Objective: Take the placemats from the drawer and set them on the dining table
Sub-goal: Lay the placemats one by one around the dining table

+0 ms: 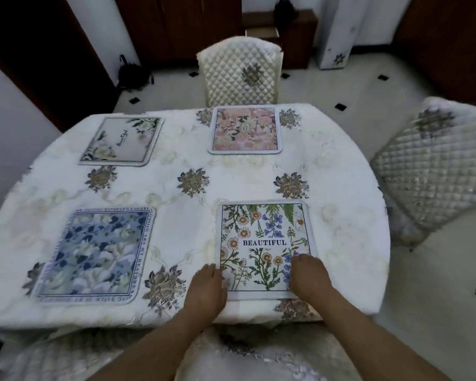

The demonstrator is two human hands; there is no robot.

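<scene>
Left hand (206,290) and right hand (309,276) rest flat, fingers relaxed, on the wildflower placemat (264,243) (printed BEAUTIFUL), which lies at 5 o'clock on the desk (341,229).

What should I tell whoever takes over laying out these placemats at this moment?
Hands: left hand rests flat on the near left corner of the wildflower placemat; right hand rests flat on its near right corner. Neither grips it, as far as shows.
Things: four mats lie flat on the dining table: the wildflower placemat near right, blue placemat near left, pink placemat far right, white placemat far left.
Done: all four are set down.
Left: lift the hands off; the drawer is out of view, so check whether more mats remain.
</scene>
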